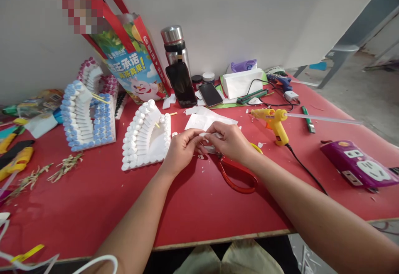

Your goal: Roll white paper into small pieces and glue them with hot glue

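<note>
My left hand (186,147) and my right hand (229,140) meet over the middle of the red table, fingers pinched together on a small white piece (204,137). The fingers cover most of it, so its kind does not show. Just under my right hand lie scissors with red handles (238,184). Behind my hands are white paper sheets (209,117). Left of my left hand stands a white fan-shaped model (141,139) edged with rows of cotton-like tips.
A yellow hot glue gun (271,120) with a clear stick lies right of my hands, its cord trailing near a purple power strip (358,164). A blue-tipped model (84,116), gift bag (134,66), steel flask (174,43) and phones (182,83) stand behind. White scraps dot the table (199,211).
</note>
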Demonstrator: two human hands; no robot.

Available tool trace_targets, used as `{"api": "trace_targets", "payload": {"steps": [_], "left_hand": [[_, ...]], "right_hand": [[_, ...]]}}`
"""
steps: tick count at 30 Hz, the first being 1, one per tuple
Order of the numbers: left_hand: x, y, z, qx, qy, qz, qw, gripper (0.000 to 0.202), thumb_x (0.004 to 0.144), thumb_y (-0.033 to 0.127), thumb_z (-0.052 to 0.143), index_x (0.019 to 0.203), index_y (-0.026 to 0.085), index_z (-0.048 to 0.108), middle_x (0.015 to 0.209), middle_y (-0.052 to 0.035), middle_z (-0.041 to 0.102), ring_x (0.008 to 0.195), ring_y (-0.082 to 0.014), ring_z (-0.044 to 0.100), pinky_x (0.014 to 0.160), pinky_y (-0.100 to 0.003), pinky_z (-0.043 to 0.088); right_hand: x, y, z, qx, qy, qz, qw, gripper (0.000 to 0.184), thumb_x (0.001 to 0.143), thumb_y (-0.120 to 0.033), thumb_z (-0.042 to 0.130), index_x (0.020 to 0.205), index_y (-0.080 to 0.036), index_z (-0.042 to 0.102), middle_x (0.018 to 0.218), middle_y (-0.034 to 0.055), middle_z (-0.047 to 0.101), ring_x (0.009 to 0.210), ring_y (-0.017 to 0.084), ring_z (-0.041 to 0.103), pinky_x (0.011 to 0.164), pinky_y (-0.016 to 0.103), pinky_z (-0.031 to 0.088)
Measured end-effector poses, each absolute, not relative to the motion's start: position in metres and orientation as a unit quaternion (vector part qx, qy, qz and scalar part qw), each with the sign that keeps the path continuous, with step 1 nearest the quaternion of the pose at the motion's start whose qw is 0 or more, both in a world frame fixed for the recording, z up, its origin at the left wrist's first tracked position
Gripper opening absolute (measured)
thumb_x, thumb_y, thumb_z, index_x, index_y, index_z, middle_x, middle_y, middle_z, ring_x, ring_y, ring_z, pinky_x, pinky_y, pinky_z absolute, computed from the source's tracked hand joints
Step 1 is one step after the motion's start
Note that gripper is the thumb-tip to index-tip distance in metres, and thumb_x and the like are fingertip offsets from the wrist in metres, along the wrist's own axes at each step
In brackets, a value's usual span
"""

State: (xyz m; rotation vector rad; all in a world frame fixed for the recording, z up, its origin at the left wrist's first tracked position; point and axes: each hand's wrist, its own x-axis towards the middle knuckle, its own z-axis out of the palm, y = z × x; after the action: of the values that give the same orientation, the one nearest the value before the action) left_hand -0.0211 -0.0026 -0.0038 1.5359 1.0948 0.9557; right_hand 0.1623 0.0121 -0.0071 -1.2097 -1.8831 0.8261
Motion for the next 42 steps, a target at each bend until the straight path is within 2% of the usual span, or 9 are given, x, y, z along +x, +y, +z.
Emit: {"api": "trace_targets", "payload": {"steps": [6, 13, 16, 20, 30, 42], "left_hand": [[-0.021, -0.003, -0.003, 0.651, 0.462, 0.404, 0.447, 0.024, 0.093, 0.039, 0.061, 0.103, 0.018, 0.070, 0.077, -0.0024, 0.072, 0.070, -0.0167, 0.070, 0.068, -0.028, 0.060], [-0.021, -0.005, -0.001, 0.656, 0.468, 0.402, 0.435, 0.028, 0.092, 0.040, 0.062, 0.109, 0.020, 0.069, 0.097, -0.0059, 0.075, 0.084, -0.0199, 0.073, 0.074, -0.030, 0.060], [-0.020, -0.005, -0.001, 0.643, 0.458, 0.399, 0.466, 0.029, 0.091, 0.041, 0.064, 0.109, 0.019, 0.067, 0.088, -0.0048, 0.075, 0.075, -0.0186, 0.073, 0.072, -0.031, 0.061], [-0.018, -0.006, -0.002, 0.628, 0.456, 0.390, 0.495, 0.025, 0.089, 0.041, 0.066, 0.098, 0.019, 0.062, 0.073, -0.0021, 0.071, 0.067, -0.0174, 0.071, 0.066, -0.030, 0.060], [-0.019, -0.004, -0.008, 0.638, 0.454, 0.375, 0.497, 0.018, 0.092, 0.036, 0.062, 0.094, 0.019, 0.056, 0.075, -0.0013, 0.068, 0.067, -0.0157, 0.067, 0.065, -0.029, 0.056], [-0.019, -0.004, -0.011, 0.663, 0.462, 0.357, 0.468, 0.021, 0.089, 0.040, 0.064, 0.091, 0.021, 0.056, 0.070, 0.0005, 0.067, 0.065, -0.0164, 0.066, 0.066, -0.030, 0.053]], "right_hand": [[0.162, 0.011, -0.006, -0.481, -0.716, 0.342, 0.373, 0.014, 0.088, -0.032, 0.059, 0.082, -0.019, 0.061, 0.066, -0.0008, 0.060, 0.060, 0.013, 0.052, 0.056, 0.024, 0.035], [0.162, 0.010, -0.005, -0.459, -0.706, 0.375, 0.387, 0.008, 0.088, -0.028, 0.056, 0.088, -0.020, 0.059, 0.072, -0.0004, 0.066, 0.060, 0.013, 0.054, 0.057, 0.024, 0.039], [0.163, 0.010, -0.006, -0.454, -0.715, 0.374, 0.378, 0.005, 0.086, -0.024, 0.054, 0.088, -0.020, 0.058, 0.071, -0.0005, 0.065, 0.060, 0.013, 0.054, 0.057, 0.024, 0.039], [0.164, 0.011, -0.005, -0.454, -0.732, 0.353, 0.366, 0.005, 0.084, -0.021, 0.054, 0.087, -0.019, 0.058, 0.072, -0.0001, 0.063, 0.061, 0.012, 0.052, 0.056, 0.024, 0.036], [0.164, 0.008, -0.004, -0.462, -0.765, 0.316, 0.318, 0.008, 0.085, -0.018, 0.050, 0.089, -0.020, 0.056, 0.071, 0.0000, 0.063, 0.060, 0.012, 0.051, 0.054, 0.023, 0.032], [0.165, 0.007, -0.001, -0.475, -0.772, 0.319, 0.277, 0.009, 0.084, -0.015, 0.048, 0.088, -0.021, 0.052, 0.071, 0.0007, 0.063, 0.059, 0.013, 0.052, 0.052, 0.023, 0.029]]}}
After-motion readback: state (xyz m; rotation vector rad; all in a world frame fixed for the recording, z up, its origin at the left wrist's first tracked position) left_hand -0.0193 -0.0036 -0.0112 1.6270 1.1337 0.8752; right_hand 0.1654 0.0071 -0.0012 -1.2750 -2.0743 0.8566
